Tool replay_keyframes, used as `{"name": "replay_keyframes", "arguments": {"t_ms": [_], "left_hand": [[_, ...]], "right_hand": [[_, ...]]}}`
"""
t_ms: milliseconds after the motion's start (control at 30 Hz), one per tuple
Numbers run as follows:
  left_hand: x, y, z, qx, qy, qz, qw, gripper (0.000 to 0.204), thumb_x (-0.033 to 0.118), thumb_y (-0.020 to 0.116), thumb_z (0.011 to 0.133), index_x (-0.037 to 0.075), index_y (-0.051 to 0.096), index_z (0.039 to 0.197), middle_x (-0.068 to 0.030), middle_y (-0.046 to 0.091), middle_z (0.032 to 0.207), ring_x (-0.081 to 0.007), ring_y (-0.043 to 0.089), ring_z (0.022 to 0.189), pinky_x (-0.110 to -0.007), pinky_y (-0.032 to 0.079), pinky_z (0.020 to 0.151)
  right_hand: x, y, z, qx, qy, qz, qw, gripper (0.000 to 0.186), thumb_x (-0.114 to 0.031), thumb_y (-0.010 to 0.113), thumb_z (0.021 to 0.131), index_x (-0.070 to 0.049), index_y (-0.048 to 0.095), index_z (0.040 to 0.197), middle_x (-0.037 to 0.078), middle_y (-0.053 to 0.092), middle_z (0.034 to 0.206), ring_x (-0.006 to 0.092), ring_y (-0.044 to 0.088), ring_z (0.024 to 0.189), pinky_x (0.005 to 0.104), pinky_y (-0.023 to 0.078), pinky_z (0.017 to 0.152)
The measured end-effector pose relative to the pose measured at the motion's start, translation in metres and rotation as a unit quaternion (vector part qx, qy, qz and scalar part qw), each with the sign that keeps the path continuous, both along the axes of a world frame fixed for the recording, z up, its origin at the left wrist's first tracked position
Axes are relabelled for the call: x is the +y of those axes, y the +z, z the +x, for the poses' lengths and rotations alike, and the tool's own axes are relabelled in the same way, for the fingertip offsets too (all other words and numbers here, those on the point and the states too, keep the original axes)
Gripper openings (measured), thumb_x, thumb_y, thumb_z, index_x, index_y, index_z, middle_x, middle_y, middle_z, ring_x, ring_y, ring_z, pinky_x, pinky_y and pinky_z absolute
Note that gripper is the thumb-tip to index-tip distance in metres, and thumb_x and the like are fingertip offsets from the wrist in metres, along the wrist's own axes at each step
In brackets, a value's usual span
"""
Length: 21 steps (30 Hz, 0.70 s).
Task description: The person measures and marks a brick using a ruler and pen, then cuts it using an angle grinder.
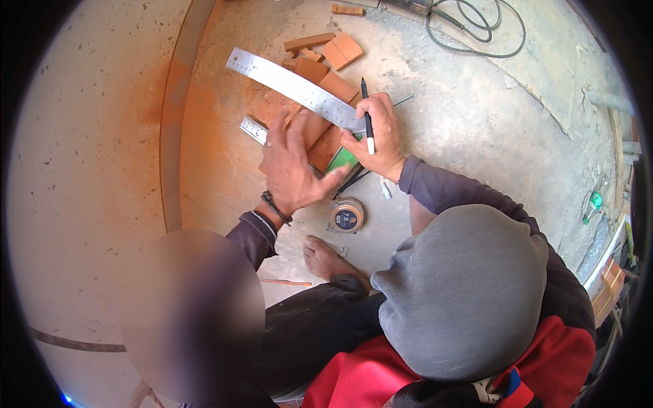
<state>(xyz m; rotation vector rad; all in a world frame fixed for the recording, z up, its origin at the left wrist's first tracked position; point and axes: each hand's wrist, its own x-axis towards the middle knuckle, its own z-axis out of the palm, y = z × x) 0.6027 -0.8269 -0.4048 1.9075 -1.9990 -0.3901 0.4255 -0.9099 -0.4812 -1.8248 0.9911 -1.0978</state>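
My left hand (294, 163) lies with fingers spread over orange-brown tile pieces (314, 126); a dark band circles its wrist. My right hand (382, 139) grips a black pen (368, 112) with a white end, tip upward. Its thumb and fingers also touch the near end of a wide metal ruler (292, 84), which lies slantwise across the tiles. Below that end shows a green flat piece (344, 158), partly hidden by the hands. A shorter marked metal strip (254, 130) pokes out left of my left fingers. A round tape measure (347, 216) sits below the hands.
More tile pieces (342, 51) lie at the far side. A black cable (469, 51) loops at the far right. On the left, a raised band (175, 122) edges the dusty floor. A bare foot (326, 258) stands close by; a grey cap (466, 292) fills the lower right.
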Motion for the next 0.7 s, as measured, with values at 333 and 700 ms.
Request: {"name": "replay_keyframes", "arguments": {"t_ms": [333,700], "left_hand": [[-0.026,-0.013,-0.020,-0.108,0.005,0.092,0.990,0.113,0.048,0.089,0.063,0.007,0.037,0.154,-0.0218,0.031,0.159,-0.0464,0.037,0.141,-0.059,0.033,0.111],[-0.043,-0.010,-0.007,-0.072,-0.037,0.138,0.987,0.103,0.039,0.086,0.068,0.008,0.039,0.154,-0.0193,0.033,0.160,-0.0456,0.038,0.140,-0.060,0.033,0.111]], "right_hand": [[-0.004,-0.011,0.008,-0.043,-0.023,0.050,0.998,0.035,-0.002,0.073,0.080,-0.005,0.047,0.103,0.014,0.047,0.100,0.0309,0.050,0.091,0.0407,0.042,0.080],[0.000,-0.026,-0.004,-0.175,-0.010,0.215,0.961,0.030,0.001,0.075,0.085,-0.005,0.051,0.101,0.003,0.053,0.089,0.0094,0.054,0.077,0.0264,0.049,0.063]]}}
